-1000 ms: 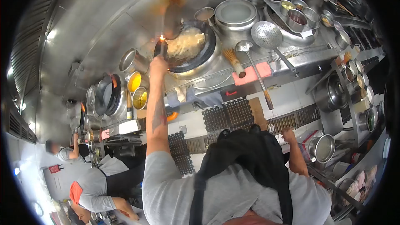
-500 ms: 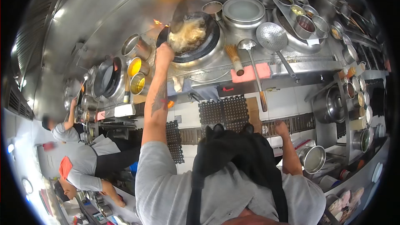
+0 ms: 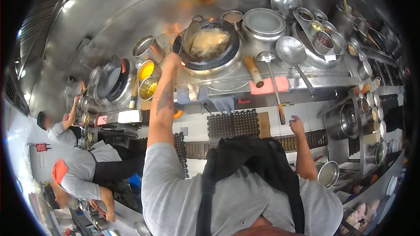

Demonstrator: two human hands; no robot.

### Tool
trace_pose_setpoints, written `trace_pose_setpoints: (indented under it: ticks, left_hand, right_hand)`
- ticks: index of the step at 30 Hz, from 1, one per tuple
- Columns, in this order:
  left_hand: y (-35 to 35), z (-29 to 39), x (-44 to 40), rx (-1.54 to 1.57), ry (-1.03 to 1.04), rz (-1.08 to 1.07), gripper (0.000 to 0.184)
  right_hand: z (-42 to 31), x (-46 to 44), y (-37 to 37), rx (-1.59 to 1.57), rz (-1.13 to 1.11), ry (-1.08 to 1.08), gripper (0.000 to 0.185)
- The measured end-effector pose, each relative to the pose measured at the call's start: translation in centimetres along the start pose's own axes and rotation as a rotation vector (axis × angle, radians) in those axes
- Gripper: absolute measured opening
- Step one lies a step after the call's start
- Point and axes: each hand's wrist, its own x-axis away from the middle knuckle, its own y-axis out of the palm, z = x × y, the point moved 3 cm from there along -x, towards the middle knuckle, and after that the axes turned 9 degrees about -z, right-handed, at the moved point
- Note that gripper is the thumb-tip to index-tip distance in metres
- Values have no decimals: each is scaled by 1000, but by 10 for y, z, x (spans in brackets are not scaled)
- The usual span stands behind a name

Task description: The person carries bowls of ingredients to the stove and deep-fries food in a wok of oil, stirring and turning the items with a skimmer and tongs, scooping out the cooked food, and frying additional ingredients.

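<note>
My left hand (image 3: 173,61) is closed around the handle of a long-handled utensil (image 3: 191,37). Its broad, greyish head stands upright inside the left side of a dark wok (image 3: 208,63); I cannot make out its exact kind. Pale golden food (image 3: 211,43) bubbles in the wok, and small flames show at its left rim. Lower right, my right hand (image 3: 296,124) hangs above the floor, holding nothing, fingers loosely curled and one stretched out. The handle of a ladle (image 3: 272,78) is nearest to it, without contact.
A bamboo brush (image 3: 252,71), pink cloth (image 3: 258,87) and perforated skimmer (image 3: 290,51) lie along the stove front. Pots of yellow liquid (image 3: 148,87) stand left of the wok. Sauce containers (image 3: 323,41) stand on the right. Two co-workers (image 3: 78,166) are at left.
The utensil's head has shifted from above the wok's left rim down into it. My right hand has loosened from a fist, a finger now out. The whole view has shifted slightly.
</note>
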Motion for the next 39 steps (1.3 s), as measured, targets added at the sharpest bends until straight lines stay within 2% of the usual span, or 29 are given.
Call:
trace_pose_setpoints:
  ticks: [1, 2, 3, 5, 6, 8, 9, 10, 12, 13, 14, 16, 20, 21, 22, 24, 25, 27, 28, 31, 32, 34, 35, 36, 38, 39]
  left_hand:
    - [-17, 6, 9, -74, 57, -118, 23]
    - [-26, 9, 14, -157, 117, -234, 24]
    - [-26, 9, 17, -167, 123, -223, 24]
    - [-27, 4, 24, 115, -6, 62, 27]
    - [-14, -2, 10, 108, 5, 64, 27]
    - [31, -17, -14, 117, -15, -108, 26]
    - [21, -7, -11, 37, -9, -331, 26]
    - [5, -3, 0, 35, -5, -332, 26]
    - [-35, 5, 22, 163, 84, -89, 24]
    - [-45, 12, 36, 208, 47, -2, 24]
    - [-38, 17, 40, 199, 58, -7, 24]
    - [-16, 18, 37, 204, 26, 117, 23]
    - [30, 10, -14, 16, 139, -132, 23]
    - [20, 14, -6, 123, 66, -31, 22]
    - [17, 20, 9, 130, 63, -30, 22]
    - [8, 22, 33, 287, 25, 193, 20]
    - [18, 14, 21, 282, 23, 198, 20]
    - [61, -7, -5, 13, 115, -45, 20]
    - [63, -15, 0, 12, 103, -61, 20]
    - [11, -2, -4, 85, 48, -20, 25]
    - [15, 0, -5, 78, 45, -18, 25]
    - [21, -3, -4, 225, -93, 174, 27]
    - [26, -5, -9, 151, -123, 55, 25]
    - [16, -3, -17, 156, -126, 63, 25]
    - [8, -2, -18, -230, 128, -314, 24]
    - [2, -6, -9, -230, 113, -310, 24]
  right_hand:
    - [-1, -9, 0, 128, 57, -93, 42]
    - [-8, -14, 2, 117, 61, -98, 42]
    - [-18, -18, -1, 116, 113, -100, 41]
    - [-39, -14, -4, 88, 166, -74, 40]
    - [-52, -14, -4, 77, 172, -70, 40]
    - [-69, -11, 0, 128, 160, -44, 40]
    - [-72, -11, 1, 115, 146, -22, 40]
    - [-73, -6, 1, 113, 147, -20, 40]
    - [-83, -2, -1, 113, 237, -101, 40]
    - [-81, 1, 0, 100, 240, -93, 40]
    - [-78, 6, 1, 84, 246, -74, 40]
    - [-73, 10, 2, 64, 262, -47, 39]
    - [-62, 27, 5, 64, 232, -11, 41]
    - [-64, 26, 0, 60, 214, -35, 41]
    - [-66, 28, -5, 66, 215, -37, 41]
    - [-66, 31, -10, -12, 250, 0, 42]
    - [-70, 26, -9, -16, 248, -5, 42]
    - [-62, 27, -3, -12, 243, -18, 42]
    - [-55, 35, 4, -5, 226, -11, 42]
    - [-62, 19, 7, -25, 181, -4, 44]
    - [-68, 19, 8, -31, 177, -7, 44]
    - [-78, 23, 7, 3, 191, -25, 45]
    - [-78, 23, 7, 7, 189, -30, 45]
    - [-78, 18, 8, -2, 178, -22, 45]
    - [-75, 17, 10, -3, 149, -20, 45]
    - [-76, 18, 8, -19, 168, -27, 45]
